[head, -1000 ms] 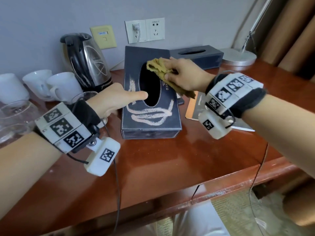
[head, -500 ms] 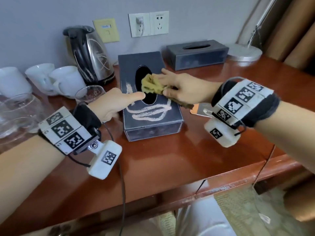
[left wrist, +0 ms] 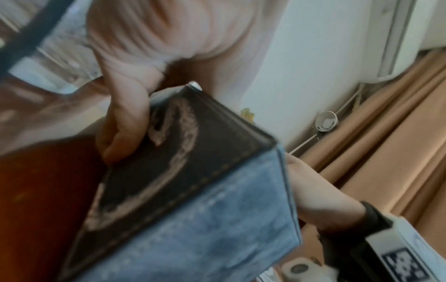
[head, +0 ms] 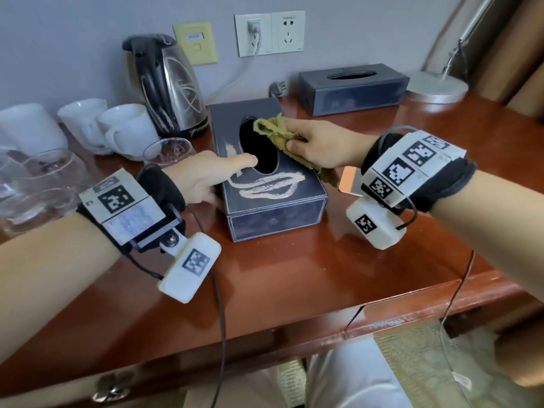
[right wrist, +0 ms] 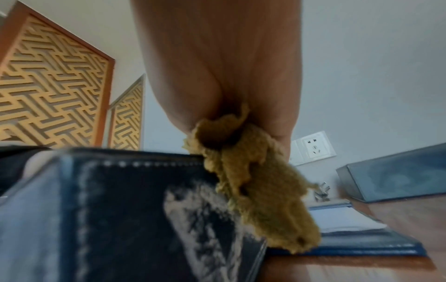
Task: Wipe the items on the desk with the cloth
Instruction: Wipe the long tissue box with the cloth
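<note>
A dark blue square tissue box (head: pixel 276 222) stands flat on the desk, its top streaked with whitish smears around a black oval opening. My left hand (head: pixel 217 178) grips its left side, thumb laid across the top toward the opening. My right hand (head: pixel 297 135) holds a crumpled olive-yellow cloth (head: pixel 270 128) against the top, at the opening's far right rim. The left wrist view shows my fingers (left wrist: pixel 123 129) on the smeared top edge of the box (left wrist: pixel 193 190). In the right wrist view the cloth (right wrist: pixel 255 181) hangs from my hand over the box edge (right wrist: pixel 132 209).
A steel kettle (head: pixel 167 86), white cups (head: pixel 123 128) and glasses (head: pixel 50 178) crowd the back left. A second, long tissue box (head: pixel 353 86) and a lamp base (head: pixel 435 89) stand at the back right. An orange-edged card (head: pixel 350 179) lies right of the box. The desk's front edge (head: pixel 323 328) is near.
The box, tipped up on its far edge a second ago, has come down flat on the desk. My right hand slid the cloth across the opening to its far right rim.
</note>
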`<action>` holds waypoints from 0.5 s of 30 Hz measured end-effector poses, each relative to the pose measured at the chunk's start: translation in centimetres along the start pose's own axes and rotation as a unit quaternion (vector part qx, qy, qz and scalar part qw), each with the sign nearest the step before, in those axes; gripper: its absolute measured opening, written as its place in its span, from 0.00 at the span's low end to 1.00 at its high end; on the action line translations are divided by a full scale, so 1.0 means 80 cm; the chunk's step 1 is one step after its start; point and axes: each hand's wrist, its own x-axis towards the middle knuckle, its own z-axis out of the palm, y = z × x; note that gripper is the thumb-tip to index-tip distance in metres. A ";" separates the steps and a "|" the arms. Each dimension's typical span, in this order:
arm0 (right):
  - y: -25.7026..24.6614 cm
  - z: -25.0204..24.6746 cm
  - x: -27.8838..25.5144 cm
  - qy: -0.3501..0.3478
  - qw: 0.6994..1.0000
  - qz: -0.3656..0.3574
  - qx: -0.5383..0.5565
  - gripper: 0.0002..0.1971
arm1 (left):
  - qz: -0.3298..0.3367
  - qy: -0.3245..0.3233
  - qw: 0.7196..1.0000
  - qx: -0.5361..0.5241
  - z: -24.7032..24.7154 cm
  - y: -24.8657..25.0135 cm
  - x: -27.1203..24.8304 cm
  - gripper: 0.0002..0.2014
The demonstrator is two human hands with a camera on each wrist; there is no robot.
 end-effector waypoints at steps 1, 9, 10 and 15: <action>0.000 -0.001 -0.004 -0.004 1.000 -0.008 -0.011 0.20 | -0.004 0.001 1.000 -0.007 0.000 0.001 0.001 0.28; 0.006 -0.005 -0.033 0.072 0.997 -0.036 -0.010 0.28 | 0.056 0.019 0.990 -0.126 0.014 0.033 0.000 0.14; 0.006 -0.009 -0.031 0.111 0.993 -0.029 0.006 0.28 | 0.070 0.032 0.987 -0.139 0.017 0.040 0.000 0.16; 0.014 -0.021 -0.007 0.286 0.949 -0.012 0.128 0.28 | 0.115 0.072 0.969 -0.205 0.033 0.062 0.003 0.09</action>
